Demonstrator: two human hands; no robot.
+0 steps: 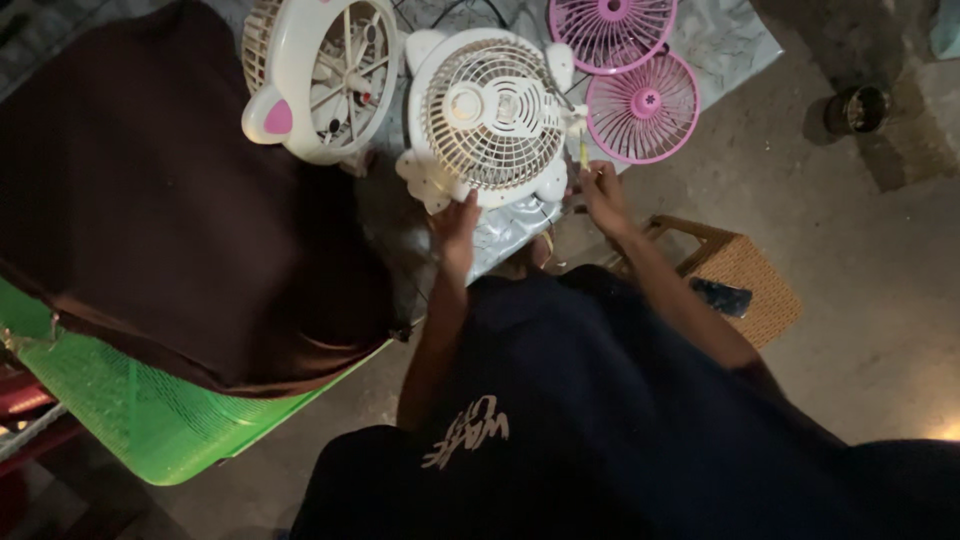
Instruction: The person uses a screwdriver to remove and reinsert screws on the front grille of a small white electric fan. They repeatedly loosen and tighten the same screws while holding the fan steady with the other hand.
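A small white fan point(490, 115) with a round grille and ear-shaped corners lies on a patterned table cover point(730, 45). My left hand point(455, 225) presses against the fan's lower edge. At the fan's right side my right hand point(603, 190) grips a thin yellow-handled screwdriver point(583, 150), tip pointing up. A second white fan body point(322, 75) with a pink ear lies to the left, grille off.
Two pink fan grilles point(643, 105) lie at the cover's far right. A woven stool point(745, 285) with a dark phone point(722, 297) on it stands on the concrete floor. A brown cloth point(160, 200) covers a green plastic basket point(150, 420) at left. A dark tin point(858, 108) stands far right.
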